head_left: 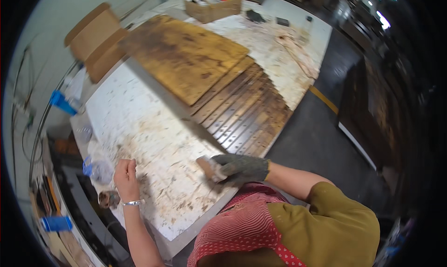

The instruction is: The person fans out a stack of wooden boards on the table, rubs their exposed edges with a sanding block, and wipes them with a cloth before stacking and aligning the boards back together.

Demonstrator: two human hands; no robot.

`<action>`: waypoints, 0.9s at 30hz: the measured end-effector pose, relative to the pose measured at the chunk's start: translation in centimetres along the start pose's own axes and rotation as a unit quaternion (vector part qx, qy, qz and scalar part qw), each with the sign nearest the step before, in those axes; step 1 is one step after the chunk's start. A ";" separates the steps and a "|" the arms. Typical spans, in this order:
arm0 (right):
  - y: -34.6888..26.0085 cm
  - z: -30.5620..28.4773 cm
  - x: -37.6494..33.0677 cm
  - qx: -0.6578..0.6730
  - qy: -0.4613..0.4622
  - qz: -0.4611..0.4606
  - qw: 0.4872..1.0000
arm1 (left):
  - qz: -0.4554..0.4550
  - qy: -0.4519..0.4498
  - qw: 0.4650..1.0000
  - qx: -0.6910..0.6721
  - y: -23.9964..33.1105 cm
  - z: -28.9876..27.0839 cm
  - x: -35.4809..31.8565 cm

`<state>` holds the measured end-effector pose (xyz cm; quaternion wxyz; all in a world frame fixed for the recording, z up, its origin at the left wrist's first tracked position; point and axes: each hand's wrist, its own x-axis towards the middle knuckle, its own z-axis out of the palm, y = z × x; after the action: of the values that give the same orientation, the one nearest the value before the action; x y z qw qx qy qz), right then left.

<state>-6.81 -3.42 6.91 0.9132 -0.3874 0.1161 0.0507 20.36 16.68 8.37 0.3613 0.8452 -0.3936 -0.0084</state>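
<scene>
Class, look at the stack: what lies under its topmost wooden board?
Under the topmost wooden board, more brown boards show, staggered toward the gloved right hand. Their covered parts, and whatever else lies beneath, cannot be seen.

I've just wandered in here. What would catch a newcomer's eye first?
Probably the glossy brown wooden panels, overlapping in a stepped stack across the stained white table. Next, at the table's near edge, the right hand, in a dark grey glove, grips a small pale block. To its left, the bare left hand hangs curled over the table, a silvery bracelet at its wrist.
</scene>
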 end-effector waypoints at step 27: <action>-1.8 -16.5 -16.8 -0.674 0.486 -0.119 0.543 | 0.168 -0.025 0.971 0.170 8.5 13.4 17.8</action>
<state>-25.63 -16.58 1.27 0.1838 -0.8645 0.4268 -0.1915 23.05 -7.06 8.56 0.1983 0.8156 -0.5346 0.0982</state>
